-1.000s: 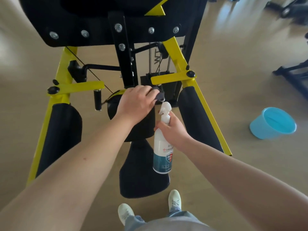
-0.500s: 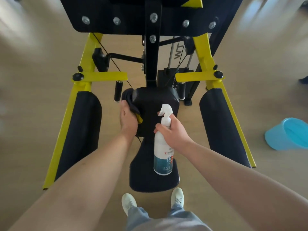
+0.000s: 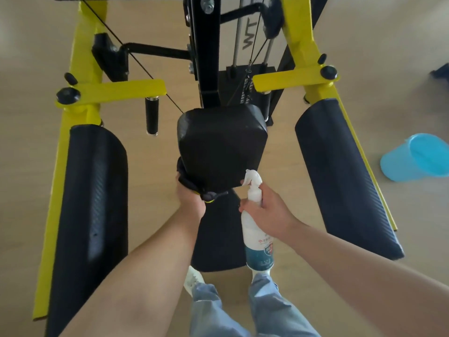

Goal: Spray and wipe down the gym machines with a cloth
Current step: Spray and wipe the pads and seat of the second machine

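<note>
Left hand grips cloth against black pad; right hand grips spray bottle; far panel reads "WT".

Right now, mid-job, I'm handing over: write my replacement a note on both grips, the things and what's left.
Left grip holds the dark cloth against the lower left edge of the centre pad.
Right grip holds the spray bottle upright beside that pad.
Blue bucket sits on the floor, right.
Done: cannot tell which surfaces are wiped.
Left: finish this pad, then probably side pads and yellow frame.
</note>
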The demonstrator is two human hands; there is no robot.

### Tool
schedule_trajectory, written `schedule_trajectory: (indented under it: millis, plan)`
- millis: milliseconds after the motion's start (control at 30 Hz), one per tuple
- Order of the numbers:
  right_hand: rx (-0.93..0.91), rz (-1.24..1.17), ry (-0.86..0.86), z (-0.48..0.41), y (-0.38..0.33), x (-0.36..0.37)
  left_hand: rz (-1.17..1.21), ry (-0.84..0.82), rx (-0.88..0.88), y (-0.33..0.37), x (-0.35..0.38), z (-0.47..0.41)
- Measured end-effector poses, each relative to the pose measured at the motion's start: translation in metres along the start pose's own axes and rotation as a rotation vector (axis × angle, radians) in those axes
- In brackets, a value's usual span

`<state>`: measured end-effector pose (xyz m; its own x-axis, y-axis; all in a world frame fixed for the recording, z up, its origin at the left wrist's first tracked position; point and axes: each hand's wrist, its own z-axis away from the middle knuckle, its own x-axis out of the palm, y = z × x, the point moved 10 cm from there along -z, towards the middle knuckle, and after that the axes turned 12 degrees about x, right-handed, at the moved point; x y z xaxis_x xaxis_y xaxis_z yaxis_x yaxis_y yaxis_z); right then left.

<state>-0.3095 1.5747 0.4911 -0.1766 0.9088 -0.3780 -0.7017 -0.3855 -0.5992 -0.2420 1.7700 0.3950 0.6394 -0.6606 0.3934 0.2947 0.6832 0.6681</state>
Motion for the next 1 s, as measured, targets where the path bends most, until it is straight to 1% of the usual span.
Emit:
schedule_trajectory:
  millis: [33,100,167,233,267,300,367,400,433,467,500,533,567,600,633,700,767,867,1000]
  plan:
    - [-0.001,-0.001,0.003,-0.001,0.0,-0.001,0.053,0.013,-0.006,-0.003,0.002,0.0]
    - [-0.006,-0.002,0.007,-0.001,-0.001,-0.002,0.157,-0.023,-0.049,-0.018,0.006,0.007]
    - [-0.009,-0.004,0.009,0.001,0.0,-0.004,0.209,0.078,-0.129,-0.035,0.004,0.021]
    - [-0.008,0.001,0.007,0.004,-0.001,-0.005,0.336,0.198,-0.125,-0.046,0.005,0.034]
    - [-0.006,0.004,0.008,0.005,0.0,-0.006,0.384,0.23,-0.142,-0.051,0.007,0.038]
    - [-0.005,0.003,0.01,0.006,0.0,-0.008,0.371,0.253,-0.16,-0.054,0.01,0.046]
    - [-0.004,-0.015,0.016,0.009,0.003,-0.013,0.1,0.292,-0.26,-0.068,0.009,0.059]
    - [-0.003,-0.028,0.019,0.01,0.005,-0.017,-0.024,0.258,-0.335,-0.078,0.018,0.07]
    - [-0.002,-0.04,0.026,0.011,0.007,-0.022,-0.167,0.184,-0.386,-0.085,0.031,0.075]
    - [0.0,-0.057,0.038,0.012,0.009,-0.028,-0.147,0.226,-0.45,-0.092,0.037,0.084]
    - [0.004,-0.072,0.054,0.013,0.012,-0.034,-0.021,0.314,-0.468,-0.101,0.037,0.087]
    - [0.008,-0.082,0.067,0.014,0.015,-0.04,0.127,0.336,-0.463,-0.102,0.042,0.092]
    - [0.015,-0.08,0.077,0.015,0.018,-0.045,0.261,0.291,-0.476,-0.098,0.06,0.099]
    - [0.024,-0.076,0.085,0.017,0.021,-0.05,0.395,0.321,-0.504,-0.102,0.067,0.098]
    - [0.029,-0.074,0.095,0.018,0.023,-0.055,0.438,0.316,-0.493,-0.099,0.07,0.099]
    - [0.027,-0.084,0.109,0.023,0.024,-0.065,0.441,0.275,-0.482,-0.089,0.073,0.1]
    - [0.016,-0.097,0.118,0.027,0.022,-0.072,0.411,0.198,-0.446,-0.074,0.073,0.103]
    - [0.006,-0.103,0.126,0.031,0.019,-0.077,0.342,0.096,-0.447,-0.045,0.086,0.117]
    - [-0.016,-0.064,0.107,0.034,0.008,-0.072,0.326,0.049,-0.401,-0.005,0.102,0.137]
